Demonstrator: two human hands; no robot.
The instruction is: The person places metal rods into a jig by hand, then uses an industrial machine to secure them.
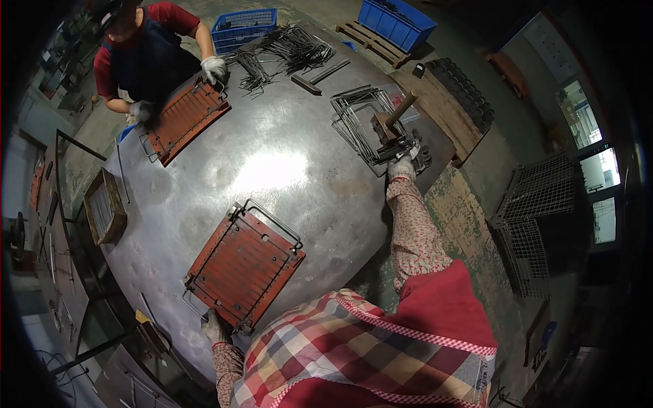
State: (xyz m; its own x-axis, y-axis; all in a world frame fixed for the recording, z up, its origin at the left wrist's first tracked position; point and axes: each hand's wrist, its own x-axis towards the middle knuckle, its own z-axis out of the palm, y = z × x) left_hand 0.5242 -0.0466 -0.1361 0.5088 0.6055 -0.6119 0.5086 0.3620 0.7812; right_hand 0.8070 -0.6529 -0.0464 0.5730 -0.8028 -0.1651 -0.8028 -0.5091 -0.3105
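Observation:
A red rectangular plate jig [241,272] with dark rods along its edges lies tilted on the metal table close to me. Bent wire [275,221] stands out at its far edge. My gloved left hand [216,328] is closed at the jig's near left corner, its fingers partly hidden. Farther right, my gloved right hand [403,167] reaches the near edge of a pile of rectangular wire frames [354,129]. A hammer with a wooden handle [403,109] rests on that pile. Dark shapes hide the right fingertips, so their grip is unclear.
Across the table [204,197], a co-worker's gloved hands [214,68] touch another red jig [187,122]. Loose wire rods [296,49], a T-shaped metal bar [320,76] and a blue crate [243,30] are at the far side. A shallow box [105,207] stands left.

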